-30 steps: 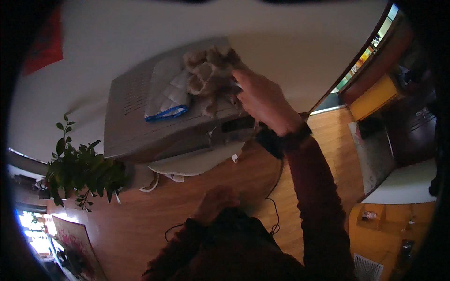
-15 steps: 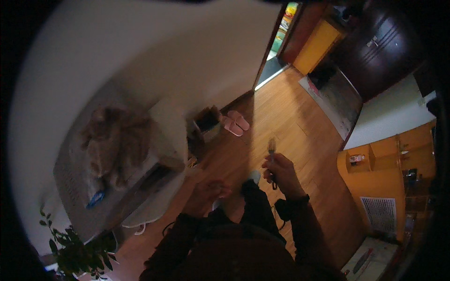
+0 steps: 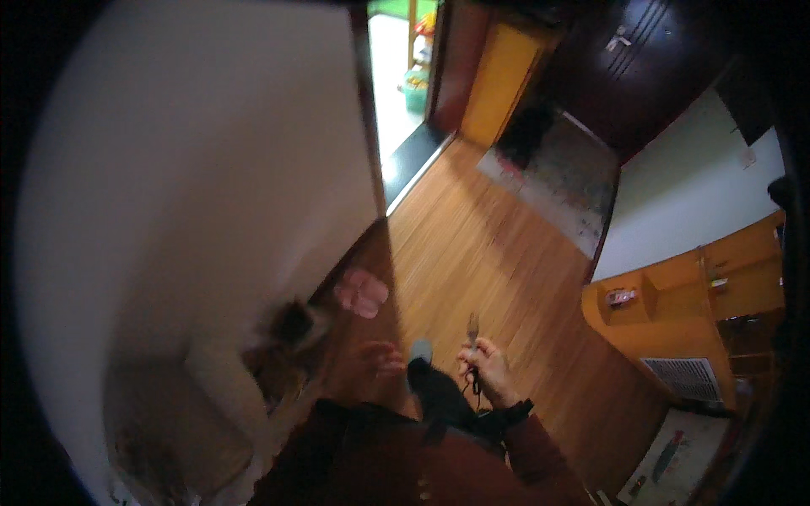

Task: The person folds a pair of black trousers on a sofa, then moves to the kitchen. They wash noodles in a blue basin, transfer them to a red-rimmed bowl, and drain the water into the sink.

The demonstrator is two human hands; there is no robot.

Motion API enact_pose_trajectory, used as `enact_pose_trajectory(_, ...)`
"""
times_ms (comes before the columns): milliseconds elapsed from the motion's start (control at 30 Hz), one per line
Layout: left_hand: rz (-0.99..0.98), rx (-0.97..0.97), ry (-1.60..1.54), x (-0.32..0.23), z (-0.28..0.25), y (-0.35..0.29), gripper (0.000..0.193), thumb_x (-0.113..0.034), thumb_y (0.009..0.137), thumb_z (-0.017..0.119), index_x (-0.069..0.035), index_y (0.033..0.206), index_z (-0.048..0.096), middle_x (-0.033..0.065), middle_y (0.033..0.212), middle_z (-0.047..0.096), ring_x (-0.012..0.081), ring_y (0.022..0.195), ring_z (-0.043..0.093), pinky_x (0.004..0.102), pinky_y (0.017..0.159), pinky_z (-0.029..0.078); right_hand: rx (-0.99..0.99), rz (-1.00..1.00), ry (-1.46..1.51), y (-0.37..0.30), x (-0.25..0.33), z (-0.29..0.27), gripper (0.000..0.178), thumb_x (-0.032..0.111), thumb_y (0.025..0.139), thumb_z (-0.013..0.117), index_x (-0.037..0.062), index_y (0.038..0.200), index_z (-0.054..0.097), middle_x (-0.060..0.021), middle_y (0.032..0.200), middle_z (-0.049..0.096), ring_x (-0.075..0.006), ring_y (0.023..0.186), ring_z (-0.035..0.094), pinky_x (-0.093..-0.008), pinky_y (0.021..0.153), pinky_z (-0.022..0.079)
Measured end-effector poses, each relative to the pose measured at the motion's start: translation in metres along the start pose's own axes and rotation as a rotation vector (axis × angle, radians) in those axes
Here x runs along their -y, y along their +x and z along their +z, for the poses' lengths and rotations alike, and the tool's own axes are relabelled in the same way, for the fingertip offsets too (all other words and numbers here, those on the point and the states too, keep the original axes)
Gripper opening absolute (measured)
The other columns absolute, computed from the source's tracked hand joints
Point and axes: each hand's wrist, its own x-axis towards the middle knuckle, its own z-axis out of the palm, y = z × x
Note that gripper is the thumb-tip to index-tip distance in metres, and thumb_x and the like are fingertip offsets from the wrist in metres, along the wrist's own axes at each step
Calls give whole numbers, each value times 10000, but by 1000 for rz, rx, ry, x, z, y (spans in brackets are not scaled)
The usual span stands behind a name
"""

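Fork point(image 3: 473, 327) is held in the right hand point(image 3: 489, 368), out in front of the body, just right of the picture's middle. Handle is gripped between thumb and curled fingers; hand is closed around it, firmness can't be told. Long axis is run nearly in line with the body's forward direction: tines pointed away from the wearer, dark handle end below the fingers, pointed back. Tines project past the grip and no contact with anything is seen.

Left hand point(image 3: 378, 361) is held across to the left at about the same level, well apart from the fork. It is blurred; fingers look loosely spread, nothing can be made out in it. So the fork is already in the right hand's grip, and the left is the farther one.

Beyond: grey shoe point(image 3: 421, 350) is seen between the hands, lower down. Pink slippers point(image 3: 363, 293) are set on the wood floor point(image 3: 523, 304), ahead and left. Shelf unit point(image 3: 666, 325) is seen to the right. Farther, mat point(image 3: 574, 181) is laid before the dark door point(image 3: 666, 59).
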Motion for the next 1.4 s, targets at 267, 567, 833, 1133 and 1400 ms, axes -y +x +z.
enact_pose_trajectory(267, -142, -128, 259, -45, 65, 139, 327, -127, 1047, 662, 92, 1283, 604, 210, 1152, 736, 313, 1014, 761, 399, 929, 609, 148, -15, -28, 104, 118, 1, 216, 174, 1017, 722, 67, 1189, 649, 9, 872, 656, -73, 639, 599, -202, 510, 421)
enact_pose_trajectory(567, -248, -140, 271, -113, 80, 358, 324, -116, 1034, 683, 89, 1284, 655, 163, 1191, 745, 233, 1027, 742, 371, 899, 621, 39, -282, -75, 268, 189, 21, 133, 43, 1003, 680, -28, 1114, 696, -14, 942, 651, -130, 918, 698, -295, 736, 601)
enact_pose_trajectory(833, -275, -48, 188, -185, 90, 529, 366, -140, 1044, 669, 118, 1301, 644, 156, 1137, 736, 249, 1010, 733, 384, 929, 608, -106, -588, -646, 404, 313, 14, 254, 90, 947, 718, 42, 1190, 773, -126, 1024, 680, -296, 925, 722, -365, 790, 580)
enact_pose_trajectory(1133, -187, -162, 201, -266, 78, 674, 225, -138, 1034, 678, 54, 1148, 710, 103, 1070, 740, 223, 961, 726, 386, 913, 597, -25, -802, -856, 567, 417, 18, 126, 55, 957, 642, 22, 1054, 715, -168, 1019, 639, -350, 902, 677, -435, 770, 560)
enact_pose_trajectory(1400, 49, -404, 334, -372, 93, 788, 186, -163, 1035, 703, 4, 1113, 718, 87, 996, 758, 192, 902, 757, 321, 781, 616, 283, -705, -912, 715, 558, 50, 61, 45, 930, 645, 10, 978, 657, -187, 957, 676, -374, 905, 695, -448, 779, 554)
